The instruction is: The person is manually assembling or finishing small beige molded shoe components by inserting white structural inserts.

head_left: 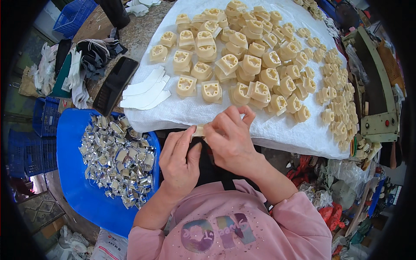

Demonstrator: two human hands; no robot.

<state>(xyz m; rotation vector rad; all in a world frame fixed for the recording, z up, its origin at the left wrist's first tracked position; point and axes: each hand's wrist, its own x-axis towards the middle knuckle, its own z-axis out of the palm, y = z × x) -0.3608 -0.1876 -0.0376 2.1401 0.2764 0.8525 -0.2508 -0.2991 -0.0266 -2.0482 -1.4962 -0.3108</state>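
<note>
My left hand (180,162) and my right hand (232,141) meet in front of my chest, just off the near edge of the cloth-covered table. Between their fingertips is a small cream piece (199,131), mostly hidden by the fingers; it resembles the cream shoe heels around it. Both hands pinch it from either side. Just beyond, many cream shoe heels (211,91) stand heaped on the white cloth (156,117), their holed faces upward. Left of them lie several white curved strips (145,89), loosely fanned.
A blue tub (71,151) at my left holds many silver-and-cream pieces (117,160). A long black tray-like object (115,84) lies by the strips. Smaller cream pieces (340,102) cover the table's right side, near a green metal frame (375,86). Plastic bags (346,173) lie at right.
</note>
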